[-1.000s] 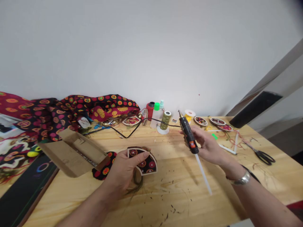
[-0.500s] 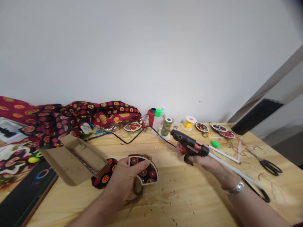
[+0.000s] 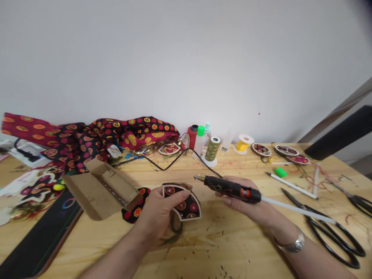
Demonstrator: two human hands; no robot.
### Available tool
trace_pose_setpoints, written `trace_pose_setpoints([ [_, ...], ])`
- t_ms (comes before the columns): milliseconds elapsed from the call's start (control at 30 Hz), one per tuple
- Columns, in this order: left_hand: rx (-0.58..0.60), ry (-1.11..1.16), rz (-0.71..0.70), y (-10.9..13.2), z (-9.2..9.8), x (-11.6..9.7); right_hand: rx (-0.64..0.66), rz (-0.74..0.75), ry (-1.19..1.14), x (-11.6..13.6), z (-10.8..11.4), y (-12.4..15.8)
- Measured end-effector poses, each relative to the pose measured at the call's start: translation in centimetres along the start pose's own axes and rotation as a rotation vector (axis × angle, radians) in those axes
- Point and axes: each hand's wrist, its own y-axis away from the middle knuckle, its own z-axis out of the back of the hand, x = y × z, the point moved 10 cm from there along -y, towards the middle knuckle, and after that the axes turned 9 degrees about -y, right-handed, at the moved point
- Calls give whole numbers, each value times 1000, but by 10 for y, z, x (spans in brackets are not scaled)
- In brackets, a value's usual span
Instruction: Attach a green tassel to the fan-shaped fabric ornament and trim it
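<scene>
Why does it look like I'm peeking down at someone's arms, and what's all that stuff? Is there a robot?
No robot here, just a person working. It looks like peeking because all the pictures come from one camera worn on the person's head, facing forward and down.

The left hand holds a curved patterned piece with a pale edge. The right hand holds a black glue gun, with a long white glue stick poking out the back.

On the wooden table are an open cardboard box, bunched patterned cloth, a green thread spool, a yellow spool and big scissors.
</scene>
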Motion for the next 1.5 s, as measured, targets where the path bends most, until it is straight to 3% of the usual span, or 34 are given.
trace_pose_setpoints([
  [400, 4, 7, -13, -4, 1, 1, 85, 153, 138, 12, -5, 7],
  [1500, 17, -41, -67, -5, 2, 0, 124, 52, 212, 4, -13, 4],
])
